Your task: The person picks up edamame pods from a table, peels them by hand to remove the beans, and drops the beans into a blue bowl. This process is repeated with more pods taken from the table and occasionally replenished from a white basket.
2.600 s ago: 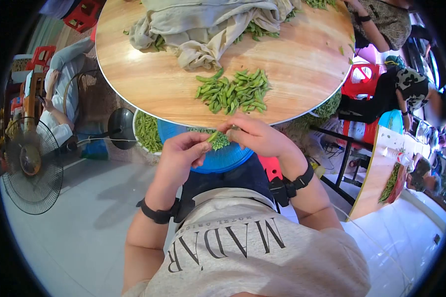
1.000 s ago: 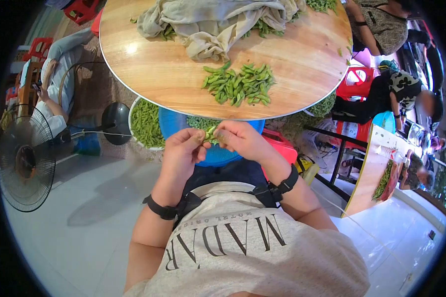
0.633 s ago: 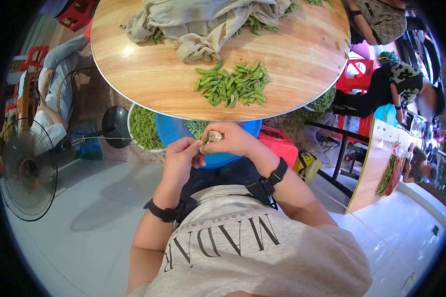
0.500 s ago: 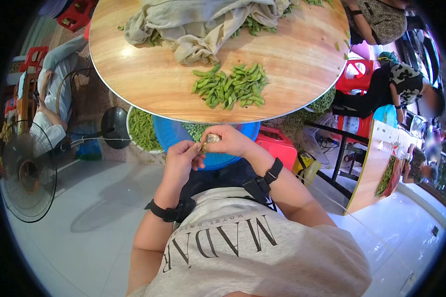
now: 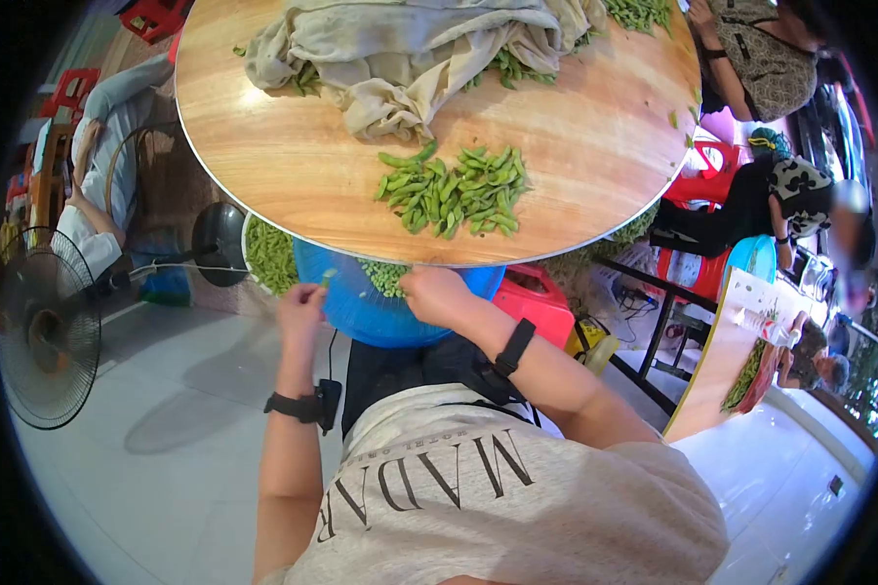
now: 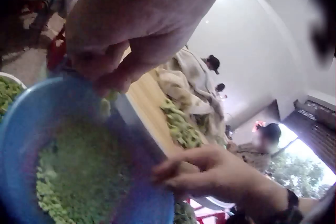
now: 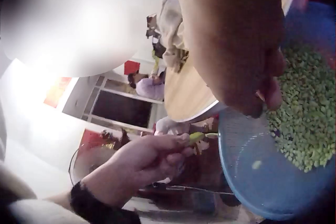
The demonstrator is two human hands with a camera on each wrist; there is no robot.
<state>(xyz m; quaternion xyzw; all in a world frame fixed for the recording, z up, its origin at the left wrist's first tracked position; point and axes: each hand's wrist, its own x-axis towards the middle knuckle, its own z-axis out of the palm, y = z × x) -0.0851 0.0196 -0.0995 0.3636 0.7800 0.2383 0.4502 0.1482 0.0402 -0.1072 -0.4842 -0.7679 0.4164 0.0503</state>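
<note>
At the basin's left side, my left hand (image 5: 302, 310) pinches a green pod (image 5: 328, 278) between thumb and fingertips; the right wrist view shows this pod (image 7: 197, 137) too. My right hand (image 5: 437, 295) is over the blue basin (image 5: 371, 322), just below the table edge. Its fingers look bent in the left wrist view, where the hand (image 6: 210, 170) is blurred; whether anything is inside it cannot be seen. Shelled green beans (image 7: 304, 113) lie in the basin. A pile of pods (image 5: 454, 190) rests on the round table (image 5: 283, 166).
A cloth (image 5: 361, 58) covers more pods on the table. Left of the basin stand a container of pods (image 5: 271, 255) and a fan (image 5: 49, 331). A red stool (image 5: 537, 307) is at the right. Other people sit at both sides.
The hands, together before, are now apart: the left has moved left with a pod, and the right is over the beans. The shiny item seen at my right hand is out of sight.
</note>
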